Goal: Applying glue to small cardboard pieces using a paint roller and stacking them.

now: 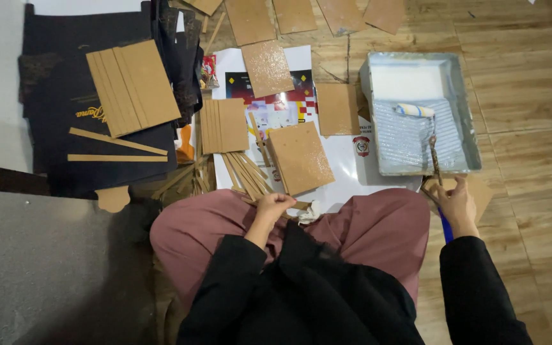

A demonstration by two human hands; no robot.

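My right hand [458, 203] grips the blue handle of a small paint roller [415, 110], whose white head rests in the grey paint tray [471, 128] holding white liquid. My left hand [271, 207] is closed around thin brown cardboard strips [247, 174] at my knee, next to a crumpled white cloth [311, 212]. A glossy brown board [300, 158] lies just in front of that hand on a white printed sheet [346, 167]. I sit cross-legged in pink trousers and black sleeves.
More brown boards lie around: a stack [133, 86] on black folders [97, 128] at the left, another stack [223, 125], a wet one [268, 68], several along the top edge. Wooden floor on the right, grey mat at the lower left.
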